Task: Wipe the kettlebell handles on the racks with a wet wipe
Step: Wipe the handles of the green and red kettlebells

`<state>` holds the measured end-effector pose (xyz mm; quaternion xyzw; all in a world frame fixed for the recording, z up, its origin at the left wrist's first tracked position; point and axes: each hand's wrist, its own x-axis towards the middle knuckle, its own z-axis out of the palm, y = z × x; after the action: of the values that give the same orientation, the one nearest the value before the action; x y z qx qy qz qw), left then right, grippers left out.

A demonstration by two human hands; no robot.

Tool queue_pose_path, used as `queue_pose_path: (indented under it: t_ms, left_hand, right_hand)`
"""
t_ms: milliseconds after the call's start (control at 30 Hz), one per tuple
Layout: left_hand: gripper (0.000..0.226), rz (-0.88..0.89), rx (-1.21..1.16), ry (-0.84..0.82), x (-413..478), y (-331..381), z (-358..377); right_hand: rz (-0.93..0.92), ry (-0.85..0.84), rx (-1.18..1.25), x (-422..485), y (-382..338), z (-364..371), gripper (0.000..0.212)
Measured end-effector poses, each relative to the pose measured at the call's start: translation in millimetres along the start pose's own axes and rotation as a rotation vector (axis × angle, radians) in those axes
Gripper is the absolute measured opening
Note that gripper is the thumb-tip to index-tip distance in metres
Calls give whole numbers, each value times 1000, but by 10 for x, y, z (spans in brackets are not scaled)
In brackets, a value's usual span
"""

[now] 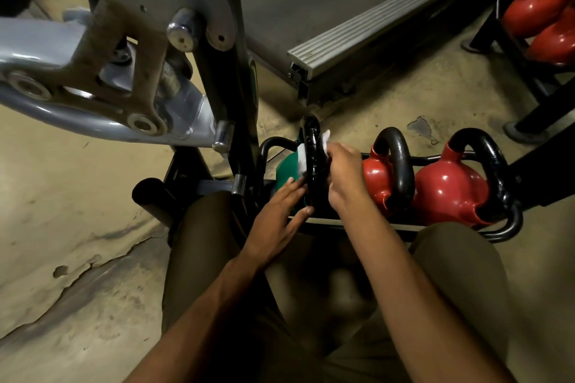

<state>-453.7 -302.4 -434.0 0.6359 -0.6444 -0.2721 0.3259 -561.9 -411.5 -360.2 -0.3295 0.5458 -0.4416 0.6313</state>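
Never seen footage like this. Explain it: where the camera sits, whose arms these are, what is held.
No machine here. One camera sits on a person's head and looks down at their own arms and knees. A low rack on the floor carries a green kettlebell and red kettlebells. The right hand grips a white wipe wrapped round the green one's black handle. The left hand, fingers straight, rests against that kettlebell.
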Motion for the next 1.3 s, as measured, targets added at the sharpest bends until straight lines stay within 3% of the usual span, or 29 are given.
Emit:
queue_pose_path:
  t_ms: [67, 200, 400, 500, 600, 833, 967, 1067, 1167, 1300]
  left_hand:
    - [56, -3, 8, -1, 7, -8, 9]
    - [57, 6, -7, -10, 9, -11, 12]
    - [65, -3, -35, -33, 11, 23, -7]
    - [65, -13, -29, -29, 0, 20, -4]
    - [69, -26, -13, -43, 14, -14, 9]
    - [52, -5, -1, -17, 21, -55, 2]
    - [50, 41, -26, -24, -1, -63, -7]
    - [58, 37, -12, -29, -2, -96, 6]
    - [63, 1, 14, -11, 3, -88, 13]
    - [61, -19, 31, 15, 17, -83, 7]
  right_hand:
    - [-182, 36, -199, 90, -124, 100, 15]
    - [-745, 45, -768, -26, -46, 78, 22]
    - [-1290, -255, -1207, -345, 334, -521, 39]
    - [-1429, -395, -1367, -331, 295, -690, 45]
    - [-1538, -556, -1600, -242, 112, -614, 34]
    - [-1600, -801, -2070, -187, -100, -308, 42]
    - [-1717, -892, -1939, -181, -204, -492, 32]
    - [-1783, -723, -1678, -178, -188, -754, 29]
    - [-1420, -427, -1299, -260, 3, -855, 24]
    - [-693, -104, -622, -427, 225, -630, 19]
